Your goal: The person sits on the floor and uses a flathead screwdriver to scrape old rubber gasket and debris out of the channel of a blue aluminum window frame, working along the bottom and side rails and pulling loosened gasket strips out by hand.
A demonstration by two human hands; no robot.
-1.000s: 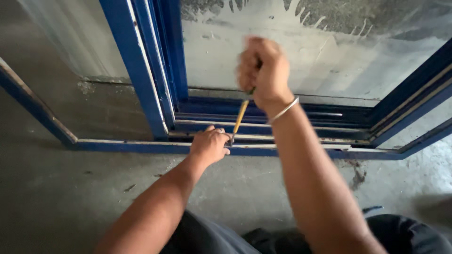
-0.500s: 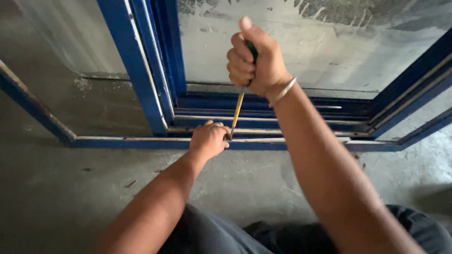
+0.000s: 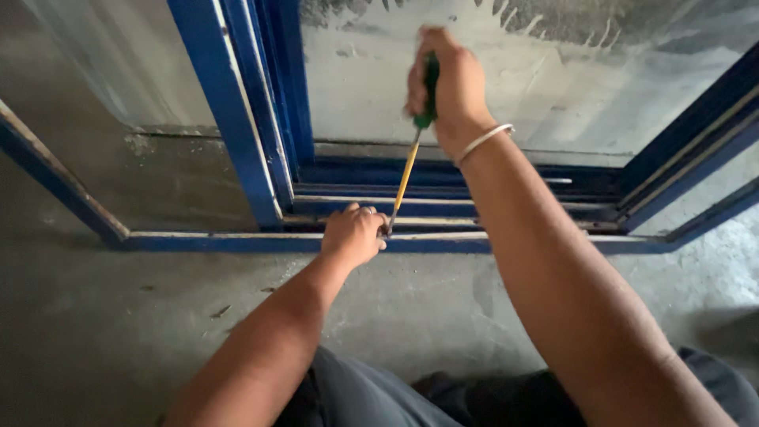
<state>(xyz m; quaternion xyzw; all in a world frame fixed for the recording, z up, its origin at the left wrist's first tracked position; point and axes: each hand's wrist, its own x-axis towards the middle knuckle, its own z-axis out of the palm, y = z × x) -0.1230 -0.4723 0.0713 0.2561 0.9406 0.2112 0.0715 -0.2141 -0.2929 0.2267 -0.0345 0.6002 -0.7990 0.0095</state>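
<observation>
Head-camera view: both forearms are stretched forward from the lap, over the concrete floor [image 3: 118,316], toward a blue window frame [image 3: 237,142]. The left hand [image 3: 353,234] is set low on the frame's bottom rail [image 3: 506,241], knuckles up, its fingers curled together around the spot where the screwdriver [image 3: 411,158] tip meets the rail; whether anything is pinched there cannot be told. The right hand [image 3: 447,87] is raised higher and farther out, a thin metal bangle [image 3: 484,141] on its wrist, its fingers clamped in a fist on the screwdriver's green handle. The tool is held nearly upright, tilted slightly, its yellow shaft running down from the right fist to the left fingertips. Dusty, smeared glass [image 3: 514,71] is seen behind the frame.
</observation>
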